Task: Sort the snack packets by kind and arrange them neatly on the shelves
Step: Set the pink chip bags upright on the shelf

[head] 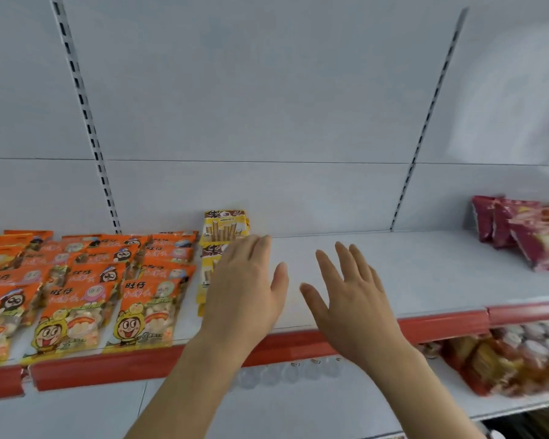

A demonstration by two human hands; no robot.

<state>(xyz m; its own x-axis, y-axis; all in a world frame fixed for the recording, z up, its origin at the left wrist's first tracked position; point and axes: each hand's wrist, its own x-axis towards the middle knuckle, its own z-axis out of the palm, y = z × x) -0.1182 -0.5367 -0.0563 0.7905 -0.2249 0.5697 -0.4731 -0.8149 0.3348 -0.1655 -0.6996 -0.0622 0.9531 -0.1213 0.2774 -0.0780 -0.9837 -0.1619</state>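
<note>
Orange snack packets lie in overlapping rows on the left of the white shelf. Right beside them runs a short row of yellow wafer-roll packets, front to back. My left hand hovers flat with straight fingers over the front of that yellow row and covers part of it. Just to the right, my right hand is spread open above bare shelf and holds nothing. Dark red packets lean in a group at the far right of the shelf.
A red price rail edges the shelf front. On the lower shelf sit orange-brown and pale packets at the right and small clear cups under the rail. Slotted uprights run up the white back panel.
</note>
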